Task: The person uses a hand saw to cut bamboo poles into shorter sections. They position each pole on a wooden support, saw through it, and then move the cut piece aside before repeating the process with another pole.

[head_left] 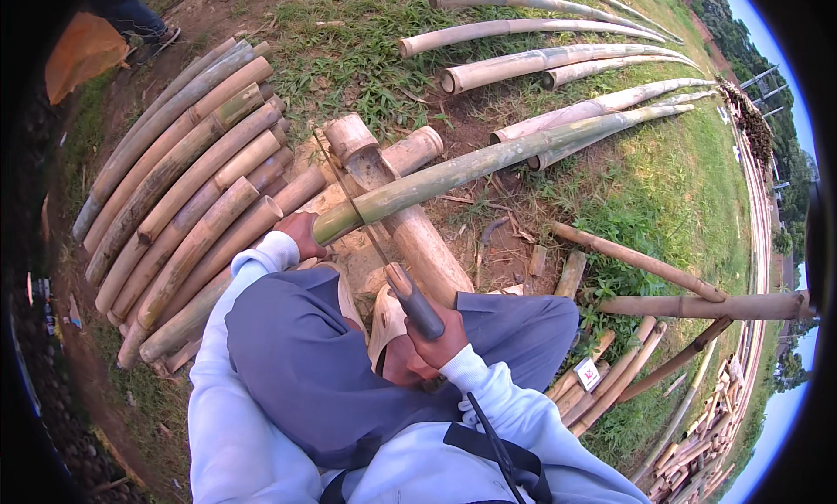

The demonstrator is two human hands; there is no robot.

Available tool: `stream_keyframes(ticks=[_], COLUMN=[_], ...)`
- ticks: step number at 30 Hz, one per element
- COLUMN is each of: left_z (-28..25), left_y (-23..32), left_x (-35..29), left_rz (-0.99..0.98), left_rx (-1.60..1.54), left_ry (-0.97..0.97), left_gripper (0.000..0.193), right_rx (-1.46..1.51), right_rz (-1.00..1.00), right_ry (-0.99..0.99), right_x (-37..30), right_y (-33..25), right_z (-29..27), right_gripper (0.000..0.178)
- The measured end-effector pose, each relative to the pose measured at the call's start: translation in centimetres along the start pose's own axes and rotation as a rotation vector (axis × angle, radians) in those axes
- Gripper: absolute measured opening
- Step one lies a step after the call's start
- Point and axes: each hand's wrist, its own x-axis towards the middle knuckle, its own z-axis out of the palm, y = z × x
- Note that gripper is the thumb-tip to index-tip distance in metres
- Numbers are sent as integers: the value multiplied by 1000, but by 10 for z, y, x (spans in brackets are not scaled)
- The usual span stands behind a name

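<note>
My right hand (440, 337) is wrapped round the handle of a hand saw (403, 286), gripping its dark grey lower part. The thin, narrow blade runs away from me and crosses a long green bamboo pole (488, 162) close to its near end. At that end my left hand (302, 234) grips the pole, its fingers partly hidden. The pole slants up to the right, resting over a support of thick bamboo pieces (427, 247) on the ground. My bare feet are partly visible between my bent knees, just below the support.
Cut bamboo lengths (187, 168) lie piled at my left. Several long poles (523, 64) stretch over the grass ahead and to the right. A bamboo frame (697, 305) stands at my right, with shorter pieces (615, 373) beside it. Far left, a person's leg and shoe (157, 40) show.
</note>
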Motion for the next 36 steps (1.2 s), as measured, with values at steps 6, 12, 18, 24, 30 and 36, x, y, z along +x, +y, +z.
stream_keyframes(ticks=[6,12,18,24,30,36], left_z=[61,47,26,18,50,83], left_y=[-3,7,22,11,15,21], left_x=[-25,-30,-48,-30,-49,-52], left_rz=[93,3,-2,-103,-7,-83], left_rx=[-207,-182,-143,-12,260,340], left_ry=[-60,-32,57,169,507,572], left_gripper=[60,60,55,62,79,83], right_rx=[51,-78,-189,-163,-130,-142], right_rz=[17,-131,-406,-266,-172,-156], right_ry=[31,21,205,235,203,193], right_x=[-41,-9,-1,-25,-44,-54], right_y=[-22,-25,-62,-42,-37,-33], right_z=[-17,-12,-41,-58,-64,-66], right_gripper=[9,17,22,19,18,19])
